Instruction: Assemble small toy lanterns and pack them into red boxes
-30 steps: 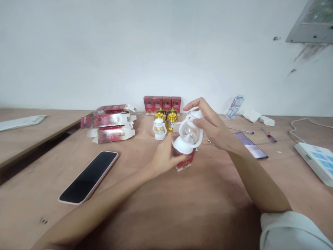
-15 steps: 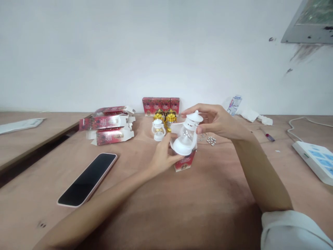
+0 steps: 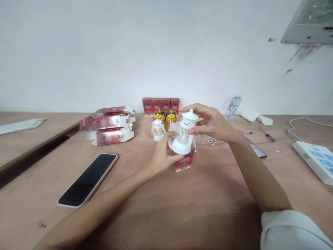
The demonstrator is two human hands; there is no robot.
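Observation:
A small white lantern [image 3: 181, 144] with a clear globe and pointed cap is tilted slightly over an upright red box [image 3: 184, 164]. My right hand [image 3: 212, 125] is closed around the lantern's upper part, thumb in front and fingers behind. Below and to the left, my left hand [image 3: 162, 152] is closed on the top of the box, its thumb at the front near the lantern's base. White box flaps show behind the lantern. Another white lantern [image 3: 158, 130] stands just beyond my left hand, with gold lanterns [image 3: 171, 118] behind it.
Red boxes [image 3: 160, 106] stand against the wall. Opened boxes [image 3: 110, 135] lie at left, above a phone [image 3: 88, 180]. To the right are small round pieces [image 3: 211, 141], another phone [image 3: 256, 147], a screwdriver [image 3: 270, 137], crumpled tissue [image 3: 249, 115] and a white power strip [image 3: 316, 159].
The white lantern and my right hand have shifted slightly left, and the lantern is a little more upright. A phone and a pen-like object now show beside my right forearm.

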